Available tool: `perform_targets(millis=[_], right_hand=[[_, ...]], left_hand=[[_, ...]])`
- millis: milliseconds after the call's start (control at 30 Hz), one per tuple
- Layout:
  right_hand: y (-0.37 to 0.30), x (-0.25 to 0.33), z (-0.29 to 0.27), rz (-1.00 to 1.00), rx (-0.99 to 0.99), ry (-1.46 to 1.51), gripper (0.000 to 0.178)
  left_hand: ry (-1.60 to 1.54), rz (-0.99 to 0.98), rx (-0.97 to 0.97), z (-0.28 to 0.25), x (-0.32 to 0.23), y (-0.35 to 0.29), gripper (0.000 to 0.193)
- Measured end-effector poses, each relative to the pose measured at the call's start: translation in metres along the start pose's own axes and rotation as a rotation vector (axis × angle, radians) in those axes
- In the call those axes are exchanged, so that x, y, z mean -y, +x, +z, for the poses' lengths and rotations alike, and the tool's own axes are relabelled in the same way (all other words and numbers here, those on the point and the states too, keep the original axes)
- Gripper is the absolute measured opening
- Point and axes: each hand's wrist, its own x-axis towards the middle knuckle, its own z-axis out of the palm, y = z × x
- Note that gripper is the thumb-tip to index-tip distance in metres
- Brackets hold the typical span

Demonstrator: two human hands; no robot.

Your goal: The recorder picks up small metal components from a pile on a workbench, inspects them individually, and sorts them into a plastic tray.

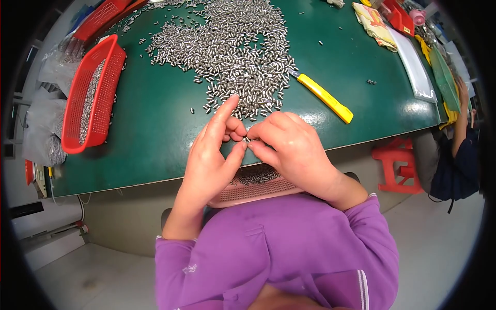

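Observation:
At the table's near edge my left hand (213,152) and my right hand (290,142) meet, fingertips pinched together on a small metal part (246,139). The left index finger points up toward a wide heap of small silvery metal parts (243,67) spread over the green table (155,150). Its thumb and another finger close on the part from the left, while the right thumb and index finger grip it from the right. Beneath my hands, at my lap, sits a pale pink perforated basket (258,192) with similar metal parts inside.
A red perforated basket (72,139) holding metal parts stands on the left, beside clear plastic bags (44,121). Right of the heap lies a yellow utility knife (325,98). A folded cloth (374,26) and a clear plastic sheet (413,64) lie far right. Below is a red stool (397,165), near another person's arm (461,116).

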Motion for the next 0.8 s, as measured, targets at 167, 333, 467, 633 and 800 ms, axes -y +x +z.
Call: perform_targets(millis=[167,333,467,633,800], right_hand=[[-0.004,-0.004,0.008,-0.027,-0.028,-0.050,0.015],[-0.003,-0.003,0.011,-0.041,-0.064,-0.061,0.018],[-0.002,0.000,0.013,0.009,-0.088,-0.037,0.019],[-0.001,-0.003,0.007,0.008,-0.045,0.003,0.019],[0.000,-0.002,0.002,0.000,0.023,-0.005,0.017]], left_hand=[[0.082,0.035,-0.001,0.001,-0.001,0.000,0.068],[0.131,0.059,-0.034,0.001,-0.002,-0.002,0.066],[0.125,0.075,-0.048,0.003,0.001,-0.004,0.064],[0.108,0.033,-0.085,0.004,0.002,-0.006,0.065],[0.113,0.035,-0.070,0.002,0.000,-0.005,0.065]])
